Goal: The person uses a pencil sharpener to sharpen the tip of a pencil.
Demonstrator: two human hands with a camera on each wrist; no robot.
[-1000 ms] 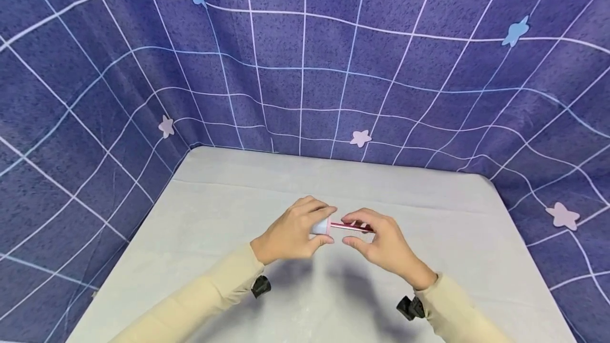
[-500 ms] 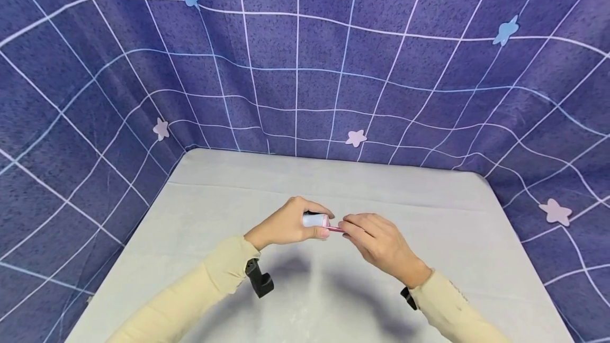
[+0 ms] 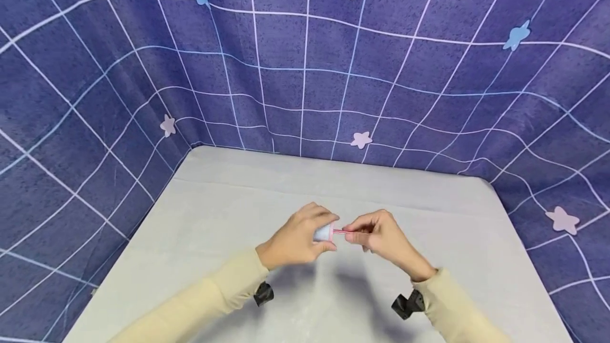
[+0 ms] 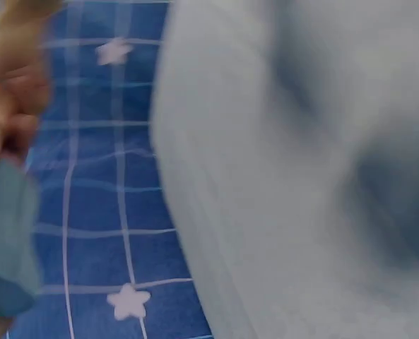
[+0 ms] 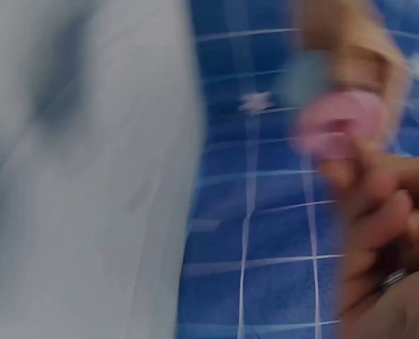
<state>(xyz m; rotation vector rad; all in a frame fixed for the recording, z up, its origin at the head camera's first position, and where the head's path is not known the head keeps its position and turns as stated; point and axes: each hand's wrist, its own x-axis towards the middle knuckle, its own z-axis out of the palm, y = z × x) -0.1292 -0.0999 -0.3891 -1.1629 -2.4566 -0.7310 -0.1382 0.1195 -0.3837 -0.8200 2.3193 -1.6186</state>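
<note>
My left hand [image 3: 299,235] holds what looks like a pencil sharpener [image 3: 322,233], light blue with a round pink end, thumb on the near side and fingers over the far side. A thin red pencil [image 3: 339,232] runs from the pink end to my right hand [image 3: 379,237], whose thumb and fingertips pinch it. The pencil's tip is out of sight, and its other end is hidden by the right hand. In the right wrist view the pink end [image 5: 352,119] faces the fingers, blurred. The left wrist view shows the blue body [image 4: 10,229] at its left edge.
Both hands are above a table with a white cover [image 3: 248,189], casting shadows on it. A dark blue curtain [image 3: 281,86] with grid lines and stars hangs behind and at both sides. A black wrist camera [image 3: 407,305] sits under the right cuff.
The right hand has turned on the pencil: fingers spread at first, then closed from above, now pinching with the thumb in view. The left hand tilted the sharpener and tilted it back.
</note>
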